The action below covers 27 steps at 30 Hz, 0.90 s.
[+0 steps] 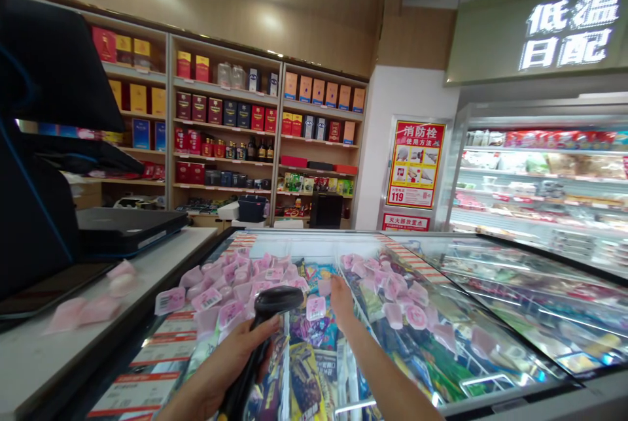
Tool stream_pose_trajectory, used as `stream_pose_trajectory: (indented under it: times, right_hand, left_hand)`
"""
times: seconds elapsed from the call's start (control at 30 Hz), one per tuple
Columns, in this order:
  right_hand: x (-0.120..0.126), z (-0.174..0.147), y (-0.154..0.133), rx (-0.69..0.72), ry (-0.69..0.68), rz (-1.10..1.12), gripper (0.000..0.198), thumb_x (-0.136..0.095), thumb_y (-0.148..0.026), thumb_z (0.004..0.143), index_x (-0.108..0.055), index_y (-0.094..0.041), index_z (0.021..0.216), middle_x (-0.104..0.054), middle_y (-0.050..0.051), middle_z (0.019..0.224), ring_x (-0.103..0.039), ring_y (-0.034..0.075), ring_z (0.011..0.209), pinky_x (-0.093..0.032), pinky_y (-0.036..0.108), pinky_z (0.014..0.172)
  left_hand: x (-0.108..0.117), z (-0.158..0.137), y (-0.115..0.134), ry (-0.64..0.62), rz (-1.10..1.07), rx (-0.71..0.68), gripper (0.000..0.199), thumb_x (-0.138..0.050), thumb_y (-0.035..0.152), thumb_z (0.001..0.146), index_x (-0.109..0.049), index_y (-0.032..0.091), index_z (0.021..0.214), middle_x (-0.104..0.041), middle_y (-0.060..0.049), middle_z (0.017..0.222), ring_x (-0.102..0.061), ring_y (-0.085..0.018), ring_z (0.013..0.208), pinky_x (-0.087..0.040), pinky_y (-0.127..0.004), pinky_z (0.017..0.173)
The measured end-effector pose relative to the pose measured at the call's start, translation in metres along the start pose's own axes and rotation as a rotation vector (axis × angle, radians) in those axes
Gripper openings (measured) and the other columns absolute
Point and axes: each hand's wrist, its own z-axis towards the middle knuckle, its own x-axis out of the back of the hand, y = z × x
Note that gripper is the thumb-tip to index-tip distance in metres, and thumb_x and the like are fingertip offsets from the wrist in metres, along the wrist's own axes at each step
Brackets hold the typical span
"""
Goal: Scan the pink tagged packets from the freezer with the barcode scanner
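My left hand point(245, 349) is closed around the handle of a black barcode scanner point(279, 300), its head pointing away over the freezer's glass top. Beyond the scanner lies a large heap of small pink lidded cups point(240, 274), some with barcode labels facing up. My right hand point(341, 300) reaches forward over the glass, its fingers closed on a pink cup point(324, 287) at their left side. Just below that, a single pink cup point(316, 308) rests on the glass. To the right of my right hand is a second group of pink cups point(392, 284).
Colourful packages point(307, 375) show through the freezer's glass. On the left, a white counter point(44, 362) bears more pink cups point(93, 310), blurred, beside a black checkout terminal point(39, 146). Shelves of boxed bottles point(226, 110) stand behind; a lit chiller point(540, 179) is at right.
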Motion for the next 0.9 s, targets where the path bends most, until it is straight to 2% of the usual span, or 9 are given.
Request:
stream_pose_trajectory:
  times: [0.07, 0.13, 0.4, 0.5, 0.57, 0.67, 0.77, 0.83, 0.9]
  right_hand:
    - [-0.018, -0.004, -0.004, 0.099, 0.075, -0.117, 0.036, -0.031, -0.033, 0.076, -0.05, -0.015, 0.101, -0.054, 0.01, 0.105, -0.047, 0.019, 0.102, -0.035, 0.03, 0.086]
    - [-0.036, -0.006, -0.009, 0.118, 0.07, -0.159, 0.038, -0.03, -0.031, 0.078, -0.048, -0.013, 0.106, -0.049, 0.012, 0.114, -0.04, 0.019, 0.11, -0.029, 0.03, 0.092]
    - [-0.103, -0.003, -0.015, 0.164, -0.084, -0.212, 0.044, -0.022, -0.031, 0.083, -0.04, -0.008, 0.116, -0.04, 0.014, 0.124, -0.032, 0.02, 0.117, -0.022, 0.032, 0.097]
    - [-0.111, 0.0, -0.014, 0.227, -0.081, -0.215, 0.043, -0.024, -0.034, 0.083, -0.041, -0.012, 0.116, -0.042, 0.011, 0.122, -0.032, 0.019, 0.116, -0.025, 0.033, 0.095]
    - [-0.1, 0.009, -0.014, 0.326, -0.028, -0.255, 0.041, -0.024, -0.034, 0.082, -0.044, -0.014, 0.113, -0.046, 0.01, 0.118, -0.036, 0.02, 0.113, -0.028, 0.035, 0.093]
    - [-0.06, 0.036, -0.017, 0.436, 0.073, -0.479, 0.041, -0.03, -0.029, 0.08, -0.043, -0.01, 0.114, -0.045, 0.014, 0.118, -0.035, 0.021, 0.113, -0.028, 0.035, 0.092]
    - [-0.008, 0.072, -0.019, 0.348, 0.12, -0.846, 0.047, -0.04, -0.017, 0.073, -0.038, -0.015, 0.119, -0.036, 0.014, 0.125, -0.033, 0.025, 0.114, -0.028, 0.039, 0.089]
    - [0.019, 0.094, -0.018, 0.298, 0.095, -1.052, 0.048, -0.037, -0.011, 0.072, -0.038, -0.02, 0.12, -0.033, 0.011, 0.128, -0.031, 0.025, 0.115, -0.027, 0.042, 0.088]
    - [0.037, 0.11, -0.015, 0.249, 0.016, -1.195, 0.047, -0.034, -0.008, 0.073, -0.038, -0.022, 0.118, -0.033, 0.011, 0.128, -0.027, 0.027, 0.117, -0.023, 0.046, 0.087]
  left_hand:
    - [0.003, -0.002, 0.001, 0.03, -0.01, -0.007, 0.037, -0.053, 0.051, 0.061, -0.043, 0.016, 0.056, -0.046, 0.005, 0.042, -0.038, -0.005, 0.034, -0.03, -0.018, 0.038]
    - [0.006, -0.004, 0.003, 0.046, -0.036, 0.0, 0.035, -0.055, 0.049, 0.061, -0.043, 0.017, 0.057, -0.046, 0.006, 0.042, -0.038, -0.005, 0.034, -0.03, -0.017, 0.038]
    - [0.019, -0.007, 0.006, 0.051, -0.066, 0.002, 0.036, -0.052, 0.052, 0.062, -0.046, 0.017, 0.057, -0.045, 0.006, 0.039, -0.039, -0.006, 0.034, -0.031, -0.018, 0.039]
    - [0.022, -0.001, 0.005, 0.075, -0.09, 0.001, 0.037, -0.053, 0.053, 0.06, -0.047, 0.017, 0.059, -0.046, 0.006, 0.042, -0.039, -0.006, 0.035, -0.03, -0.018, 0.038]
    - [0.024, 0.005, 0.003, 0.078, -0.093, -0.004, 0.037, -0.053, 0.053, 0.06, -0.048, 0.017, 0.06, -0.047, 0.005, 0.043, -0.039, -0.006, 0.035, -0.03, -0.018, 0.038]
    - [0.023, 0.016, 0.001, 0.058, -0.109, 0.037, 0.036, -0.054, 0.052, 0.06, -0.049, 0.017, 0.063, -0.048, 0.005, 0.045, -0.039, -0.005, 0.036, -0.03, -0.017, 0.038]
    - [0.018, 0.026, -0.003, 0.027, -0.097, 0.064, 0.037, -0.055, 0.052, 0.059, -0.046, 0.016, 0.057, -0.048, 0.004, 0.046, -0.039, -0.005, 0.036, -0.029, -0.017, 0.037]
    - [0.015, 0.032, -0.007, -0.01, -0.055, 0.032, 0.039, -0.053, 0.053, 0.06, -0.045, 0.016, 0.053, -0.047, 0.004, 0.042, -0.035, -0.004, 0.034, -0.027, -0.017, 0.036]
    - [0.013, 0.035, -0.009, -0.028, -0.026, 0.02, 0.04, -0.051, 0.054, 0.06, -0.046, 0.016, 0.052, -0.045, 0.004, 0.039, -0.033, -0.004, 0.033, -0.025, -0.017, 0.036]
